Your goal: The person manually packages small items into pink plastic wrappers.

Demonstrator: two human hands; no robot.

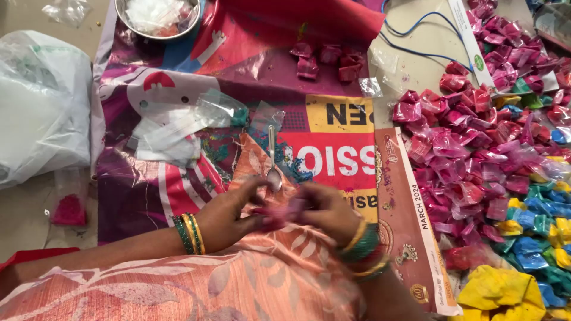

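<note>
My left hand (232,211) and my right hand (327,211) meet over my lap, both pinching a small pink powder packet (284,213) in clear plastic; motion blurs it. Green and gold bangles ring both wrists. A steel spoon (273,160) lies just beyond my fingers on the orange patterned cloth (262,267), bowl toward me. To the right spreads a large heap of filled packets (476,154), mostly pink, with blue, green and yellow ones (535,238) nearer me.
A printed plastic sheet (178,71) covers the floor. On it lie empty clear pouches (178,128), a steel bowl (157,15) holding plastic, and a few dark red packets (327,59). A big white plastic bag (41,107) sits at left, a blue wire (416,41) at upper right.
</note>
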